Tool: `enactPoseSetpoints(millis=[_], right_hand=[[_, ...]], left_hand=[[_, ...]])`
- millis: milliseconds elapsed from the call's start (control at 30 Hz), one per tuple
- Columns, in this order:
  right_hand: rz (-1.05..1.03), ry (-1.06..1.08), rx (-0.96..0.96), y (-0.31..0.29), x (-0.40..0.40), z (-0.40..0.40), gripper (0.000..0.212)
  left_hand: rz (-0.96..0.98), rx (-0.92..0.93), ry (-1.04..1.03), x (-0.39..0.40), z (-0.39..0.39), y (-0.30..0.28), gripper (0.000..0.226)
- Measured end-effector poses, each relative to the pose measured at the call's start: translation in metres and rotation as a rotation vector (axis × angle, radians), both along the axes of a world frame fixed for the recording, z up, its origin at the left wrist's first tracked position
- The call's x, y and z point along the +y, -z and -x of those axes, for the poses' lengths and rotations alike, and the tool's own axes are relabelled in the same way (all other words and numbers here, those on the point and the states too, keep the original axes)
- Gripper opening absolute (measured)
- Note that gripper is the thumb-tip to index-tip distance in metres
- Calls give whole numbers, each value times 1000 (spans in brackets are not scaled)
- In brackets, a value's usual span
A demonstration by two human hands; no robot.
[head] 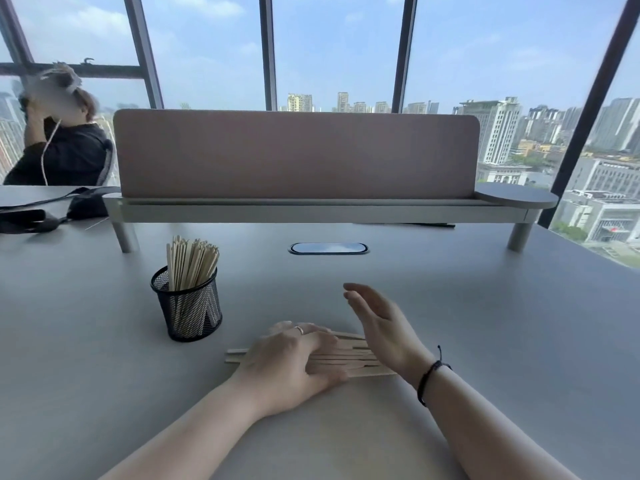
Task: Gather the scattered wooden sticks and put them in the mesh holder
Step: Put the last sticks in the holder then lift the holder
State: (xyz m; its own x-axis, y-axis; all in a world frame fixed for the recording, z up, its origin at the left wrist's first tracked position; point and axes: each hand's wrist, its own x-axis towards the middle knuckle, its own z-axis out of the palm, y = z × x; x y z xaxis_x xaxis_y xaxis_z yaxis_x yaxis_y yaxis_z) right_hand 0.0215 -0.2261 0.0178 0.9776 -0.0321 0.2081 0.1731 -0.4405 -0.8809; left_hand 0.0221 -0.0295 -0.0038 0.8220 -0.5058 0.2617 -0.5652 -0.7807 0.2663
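A black mesh holder [188,308] stands on the grey table, left of centre, with several pale wooden sticks [190,259] upright in it. More wooden sticks [360,362] lie side by side in a flat row on the table near me. My left hand [294,362] rests palm down across that row, fingers spread over the sticks and covering their middle. My right hand [377,323] stands on its edge at the right end of the row, fingers straight and apart, holding nothing.
A pink divider on a white raised shelf [311,209] runs across the back of the table. An oval cable port [328,248] sits in the tabletop. Black straps and a bag [52,213] lie at far left, where another person sits.
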Motion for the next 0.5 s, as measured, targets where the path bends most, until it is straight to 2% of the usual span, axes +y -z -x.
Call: enactPoseSetpoints(millis=[100, 167, 233, 300, 500], right_hand=[[234, 119, -85, -1, -17, 9, 38], [422, 142, -5, 1, -32, 15, 45], [603, 85, 134, 4, -42, 19, 57], [752, 25, 176, 8, -41, 19, 67], [751, -93, 80, 10, -13, 17, 69]], left_hand=[[-34, -44, -53, 12, 0, -9, 81], [-69, -5, -89, 26, -3, -12, 94], [-132, 76, -119, 39, -8, -11, 107], [-189, 153, -145, 48, -13, -8, 117], [-196, 227, -104, 38, -16, -5, 127]])
